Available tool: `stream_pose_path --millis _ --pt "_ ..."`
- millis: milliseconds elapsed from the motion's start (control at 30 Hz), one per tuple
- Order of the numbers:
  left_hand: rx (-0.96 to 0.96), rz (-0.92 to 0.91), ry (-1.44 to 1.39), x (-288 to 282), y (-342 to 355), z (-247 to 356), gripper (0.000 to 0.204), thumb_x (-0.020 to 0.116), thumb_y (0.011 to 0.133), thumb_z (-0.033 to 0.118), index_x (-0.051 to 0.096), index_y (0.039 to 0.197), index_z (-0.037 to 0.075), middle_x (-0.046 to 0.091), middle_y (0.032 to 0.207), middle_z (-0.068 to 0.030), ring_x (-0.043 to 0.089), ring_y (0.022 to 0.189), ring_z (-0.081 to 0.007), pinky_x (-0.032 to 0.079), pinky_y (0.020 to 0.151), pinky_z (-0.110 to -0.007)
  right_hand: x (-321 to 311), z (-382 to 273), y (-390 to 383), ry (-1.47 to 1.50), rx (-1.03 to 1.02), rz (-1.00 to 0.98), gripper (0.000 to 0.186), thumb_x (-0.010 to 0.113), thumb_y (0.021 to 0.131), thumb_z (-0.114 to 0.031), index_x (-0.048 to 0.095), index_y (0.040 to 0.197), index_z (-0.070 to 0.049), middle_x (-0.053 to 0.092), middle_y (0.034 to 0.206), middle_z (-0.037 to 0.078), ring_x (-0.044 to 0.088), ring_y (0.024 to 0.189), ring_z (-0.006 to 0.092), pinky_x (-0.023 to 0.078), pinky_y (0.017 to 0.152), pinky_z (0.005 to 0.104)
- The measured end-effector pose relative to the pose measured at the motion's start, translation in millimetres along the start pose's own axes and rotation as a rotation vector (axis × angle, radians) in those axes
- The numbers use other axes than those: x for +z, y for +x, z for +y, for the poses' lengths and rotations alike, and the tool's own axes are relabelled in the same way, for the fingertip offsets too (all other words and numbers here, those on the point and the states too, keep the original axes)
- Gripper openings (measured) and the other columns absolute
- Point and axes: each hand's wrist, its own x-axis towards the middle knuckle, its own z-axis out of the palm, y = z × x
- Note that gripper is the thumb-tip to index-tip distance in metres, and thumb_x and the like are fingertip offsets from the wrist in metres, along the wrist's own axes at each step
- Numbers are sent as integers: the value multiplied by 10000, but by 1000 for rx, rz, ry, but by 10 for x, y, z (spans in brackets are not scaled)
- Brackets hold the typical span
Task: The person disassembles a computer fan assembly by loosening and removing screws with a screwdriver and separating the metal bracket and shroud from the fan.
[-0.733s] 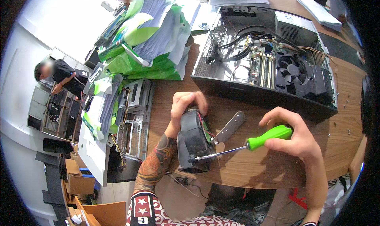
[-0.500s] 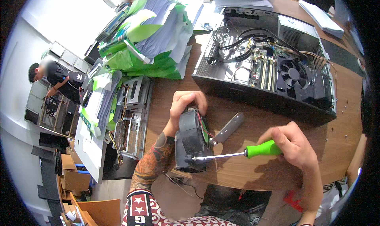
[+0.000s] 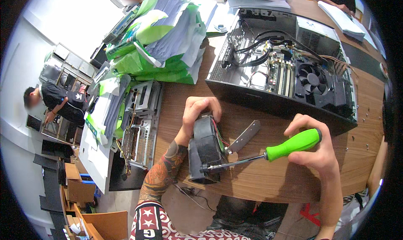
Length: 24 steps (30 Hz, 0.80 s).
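My left hand (image 3: 200,110) grips the top of a black blower fan unit (image 3: 205,137) from behind, holding it upright on the wooden table. Red wires and a strip of green show along its right side. A flat metal bracket (image 3: 244,136), like a blade with small holes, juts out from that side. In my right hand (image 3: 315,152) is a screwdriver (image 3: 293,145) with a green handle, held loosely between thumb and fingers, the index finger raised off it. Its shaft points left, and the tip meets the lower right part of the blower fan, where a screw seems to sit.
An opened desktop computer case (image 3: 281,103) with cables and a round fan stands at the far right. Small screws (image 3: 367,146) lie beside it. Paper stacks in green wrapping (image 3: 168,70) and a metal chassis (image 3: 145,126) are at left. Other people stand or sit around.
My right hand has loosened and its fingers have spread around the screwdriver handle, whose butt end now tilts higher. The blower fan has shifted slightly right. A person at left has leaned further down.
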Motion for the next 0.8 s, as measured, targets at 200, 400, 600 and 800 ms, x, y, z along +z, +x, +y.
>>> stream_pose_path --millis 200,400,600,800 --pt "-20 6 15 14 -13 50 487 361 910 279 561 588 -28 557 620 -165 515 595 -247 437 603 -359 -38 -36 -62 183 295 -35 347 776 782 -258 642 992 -16 604 748 14 543 609 62 412 528 202" --pt "-4 11 -17 10 3 25 492 375 917 276 573 585 -29 573 623 -148 524 596 -222 428 603 -334 -30 -31 -63 197 279 -48 326 723 810 -260 637 996 -7 619 732 36 547 556 77 410 484 209" --pt "1 24 -42 17 5 1 495 390 927 268 590 587 -30 590 629 -134 534 605 -198 418 610 -315 -76 12 -49 237 188 -55 352 731 744 -194 624 1022 -6 637 793 45 585 662 91 455 588 228" --pt "13 18 -50 12 3 -9 494 387 926 272 582 580 -21 589 628 -132 532 605 -195 413 610 -312 -74 -35 -25 171 236 -83 398 763 696 -160 622 1040 -18 637 891 37 588 834 93 452 737 238"
